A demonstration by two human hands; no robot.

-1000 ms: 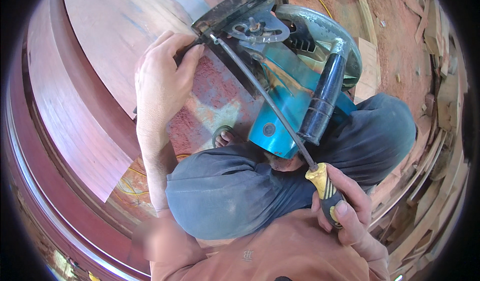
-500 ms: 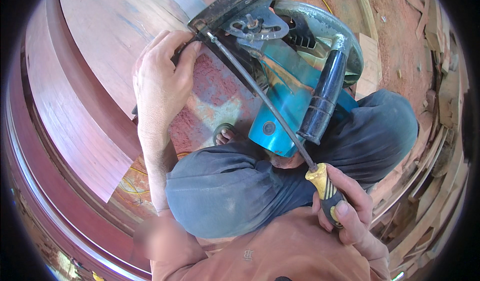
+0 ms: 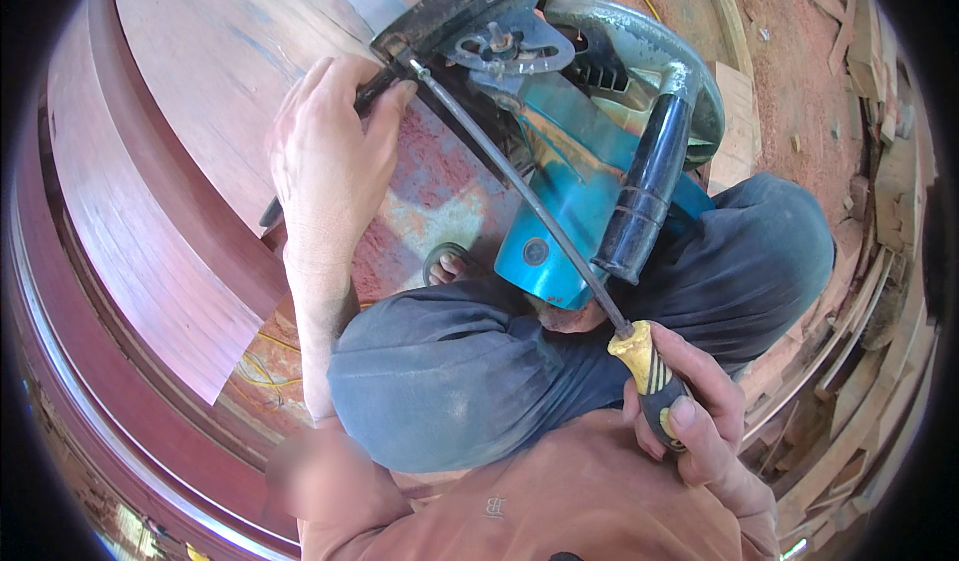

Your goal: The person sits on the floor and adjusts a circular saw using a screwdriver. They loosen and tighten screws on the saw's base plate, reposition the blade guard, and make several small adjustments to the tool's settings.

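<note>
A teal circular saw (image 3: 569,191) with a black side handle (image 3: 647,186) and a dark base plate (image 3: 470,11) rests at my legs. In my right hand (image 3: 689,401) is a long screwdriver (image 3: 519,186), its yellow-and-black handle wrapped by my fingers. The screwdriver's tip meets a small screw (image 3: 420,65) at the near left corner of the base plate. Beside that corner, my left hand (image 3: 335,151) is closed around a dark bar (image 3: 375,91). One end of the bar shows below the hand; its middle is hidden by the palm.
Wide wooden boards (image 3: 200,71) lie on the left, with a reddish beam (image 3: 140,391) beyond them. Red sawdust (image 3: 385,231) covers the floor by my foot. Stacked timber offcuts (image 3: 879,291) line the right side. A yellow cord (image 3: 265,371) runs on the floor.
My left hand has shifted slightly up and right, with more of the dark bar showing. The saw has moved slightly up and left. The screwdriver tip stays at the screw.
</note>
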